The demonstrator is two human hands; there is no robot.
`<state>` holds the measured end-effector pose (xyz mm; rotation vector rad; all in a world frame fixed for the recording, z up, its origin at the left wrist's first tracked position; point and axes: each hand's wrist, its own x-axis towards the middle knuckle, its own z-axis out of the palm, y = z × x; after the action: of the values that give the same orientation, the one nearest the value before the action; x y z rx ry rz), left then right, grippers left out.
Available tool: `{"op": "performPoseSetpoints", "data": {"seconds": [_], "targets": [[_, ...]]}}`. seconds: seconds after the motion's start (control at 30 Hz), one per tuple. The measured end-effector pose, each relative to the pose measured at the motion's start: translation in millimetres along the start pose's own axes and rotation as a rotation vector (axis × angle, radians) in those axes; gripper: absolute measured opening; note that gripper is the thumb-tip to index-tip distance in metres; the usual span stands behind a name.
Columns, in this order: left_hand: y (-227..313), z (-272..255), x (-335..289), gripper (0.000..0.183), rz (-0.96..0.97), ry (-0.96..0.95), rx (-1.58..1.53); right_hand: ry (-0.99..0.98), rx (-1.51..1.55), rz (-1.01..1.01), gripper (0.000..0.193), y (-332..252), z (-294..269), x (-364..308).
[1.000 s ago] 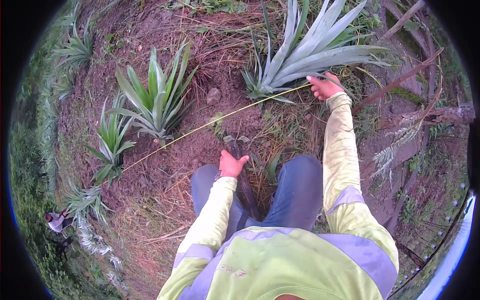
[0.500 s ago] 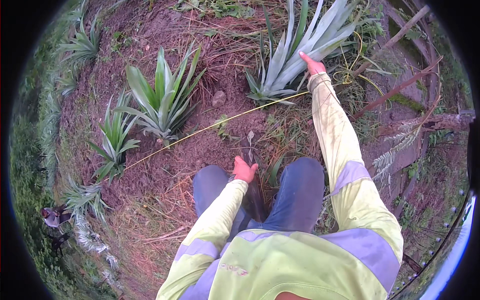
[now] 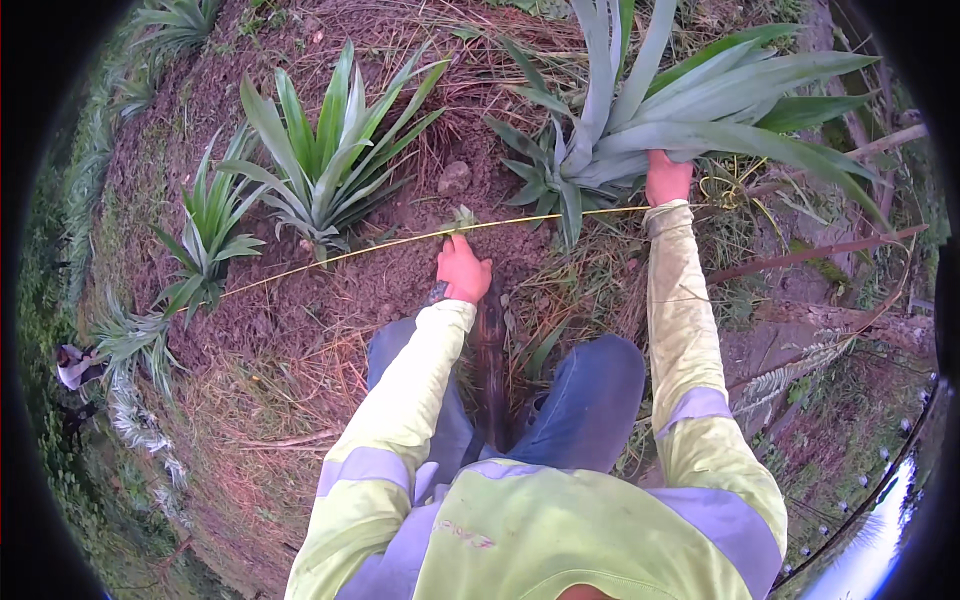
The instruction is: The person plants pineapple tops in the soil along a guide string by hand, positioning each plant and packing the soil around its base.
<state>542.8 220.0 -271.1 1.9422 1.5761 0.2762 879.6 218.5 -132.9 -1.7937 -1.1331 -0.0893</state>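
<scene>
My left hand [image 3: 463, 268] is closed on the top of a dark tool [image 3: 490, 350] that stands in the soil between my knees. Its fingertips reach a thin yellow string [image 3: 380, 246] stretched across the bare earth, next to a small weed [image 3: 462, 218]. My right hand [image 3: 668, 178] is stretched forward and grips the lower leaves of a large spiky grey-green plant [image 3: 640, 100], just above the string. Both arms wear yellow-green sleeves with grey bands.
Two smaller spiky plants [image 3: 325, 160] [image 3: 205, 235] grow in a row to the left, with a stone [image 3: 453, 178] between the plants. Dry branches [image 3: 800, 255] and ferns lie at the right. A person [image 3: 72, 365] crouches at the far left. Water [image 3: 870, 540] shows at the lower right.
My right hand has come down from the upper leaves to the plant's lower leaves and closed there. My left hand has moved forward with the tool, up to the string.
</scene>
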Motion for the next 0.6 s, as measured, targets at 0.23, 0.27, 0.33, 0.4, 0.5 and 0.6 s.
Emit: {"op": "performPoseSetpoints", "data": {"seconds": [0.23, 0.27, 0.33, 0.4, 0.5, 0.6], "targets": [[31, 24, 43, 0.079, 0.025, -0.190, 0.011, -0.026, 0.402, 0.234, 0.030, 1, 14, 7], [39, 36, 56, 0.076, 0.108, -0.209, -0.003, -0.042, 0.434, 0.253, 0.030, 0, 12, 6], [48, 63, 87, 0.070, 0.246, -0.170, -0.101, -0.086, 0.447, 0.274, 0.032, -8, 17, 5], [41, 78, 111, 0.064, 0.223, -0.040, -0.212, -0.047, 0.498, 0.197, 0.032, -23, 36, 9], [11, 78, 96, 0.089, 0.400, -0.103, 0.053, -0.097, 0.476, 0.282, 0.030, -25, 28, 6], [61, 43, 20, 0.111, 0.331, -0.288, 0.169, -0.028, 0.510, 0.359, 0.031, 24, -5, 12]]}}
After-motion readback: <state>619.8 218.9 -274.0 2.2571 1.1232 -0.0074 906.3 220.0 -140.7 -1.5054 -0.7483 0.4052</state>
